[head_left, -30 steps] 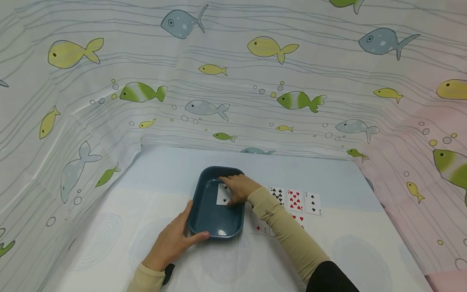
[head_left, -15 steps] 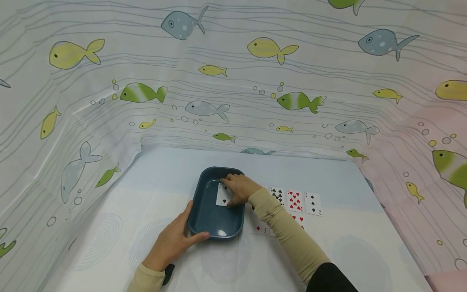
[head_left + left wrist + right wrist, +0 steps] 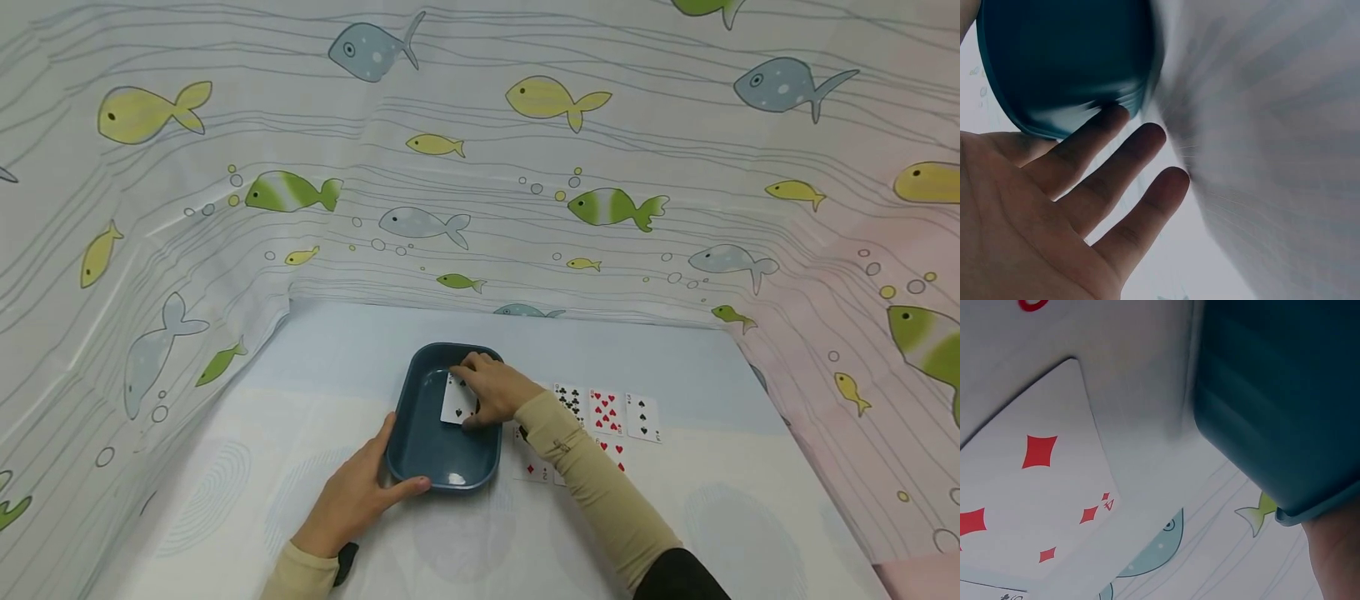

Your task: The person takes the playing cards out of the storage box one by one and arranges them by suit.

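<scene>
A dark blue rectangular tray (image 3: 442, 454) with rounded corners lies in the middle of the table in the head view. My left hand (image 3: 360, 487) rests against its left side and near edge, fingers fairly straight; in the left wrist view the fingers (image 3: 1094, 134) touch or lie close to the outer wall. Inside the tray, my right hand (image 3: 491, 387) pinches a playing card (image 3: 456, 404) of spades between thumb and fingers. That card's right part is hidden by the hand. The right wrist view shows the tray's outside wall (image 3: 1272, 412) and a four of diamonds (image 3: 1041, 462).
Several face-up playing cards lie in two rows right of the tray, among them a clubs card (image 3: 570, 402), a hearts card (image 3: 606, 412) and a spades card (image 3: 642, 418). My right forearm (image 3: 600, 492) covers part of the lower row. A fish-patterned curtain (image 3: 480, 183) surrounds the table.
The pinched card and my right fingers have shifted slightly toward the left inside the tray. My left hand and the tray stay where they were.
</scene>
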The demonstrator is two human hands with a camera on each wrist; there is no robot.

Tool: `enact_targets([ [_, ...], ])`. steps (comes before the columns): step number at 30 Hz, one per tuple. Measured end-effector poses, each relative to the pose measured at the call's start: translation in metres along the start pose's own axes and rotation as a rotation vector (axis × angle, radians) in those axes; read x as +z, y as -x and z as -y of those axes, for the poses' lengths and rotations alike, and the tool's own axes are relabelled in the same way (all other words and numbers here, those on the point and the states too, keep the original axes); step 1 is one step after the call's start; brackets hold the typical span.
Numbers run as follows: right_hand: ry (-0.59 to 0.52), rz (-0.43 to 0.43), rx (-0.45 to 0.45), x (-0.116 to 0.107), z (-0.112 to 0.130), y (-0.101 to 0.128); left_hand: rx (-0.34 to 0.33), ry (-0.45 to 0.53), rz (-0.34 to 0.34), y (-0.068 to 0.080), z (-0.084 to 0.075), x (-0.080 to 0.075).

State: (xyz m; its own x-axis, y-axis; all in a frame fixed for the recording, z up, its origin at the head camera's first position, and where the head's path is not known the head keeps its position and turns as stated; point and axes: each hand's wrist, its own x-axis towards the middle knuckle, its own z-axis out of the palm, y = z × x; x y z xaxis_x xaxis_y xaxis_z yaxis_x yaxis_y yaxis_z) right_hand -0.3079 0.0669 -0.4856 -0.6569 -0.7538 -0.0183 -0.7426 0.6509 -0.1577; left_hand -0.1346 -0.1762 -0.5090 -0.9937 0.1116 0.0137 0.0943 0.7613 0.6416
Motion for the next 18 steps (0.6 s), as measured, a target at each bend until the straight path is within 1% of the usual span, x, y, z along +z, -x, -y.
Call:
enact_targets([
  [13, -0.068, -0.062, -0.045, -0.011, 0.003, 0.015, -0.008, -0.011, 0.005, -0.001, 0.000, 0.000],
  [18, -0.089, -0.083, -0.052, -0.018, 0.005, 0.024, 0.010, -0.007, -0.006, -0.001, 0.001, 0.001],
])
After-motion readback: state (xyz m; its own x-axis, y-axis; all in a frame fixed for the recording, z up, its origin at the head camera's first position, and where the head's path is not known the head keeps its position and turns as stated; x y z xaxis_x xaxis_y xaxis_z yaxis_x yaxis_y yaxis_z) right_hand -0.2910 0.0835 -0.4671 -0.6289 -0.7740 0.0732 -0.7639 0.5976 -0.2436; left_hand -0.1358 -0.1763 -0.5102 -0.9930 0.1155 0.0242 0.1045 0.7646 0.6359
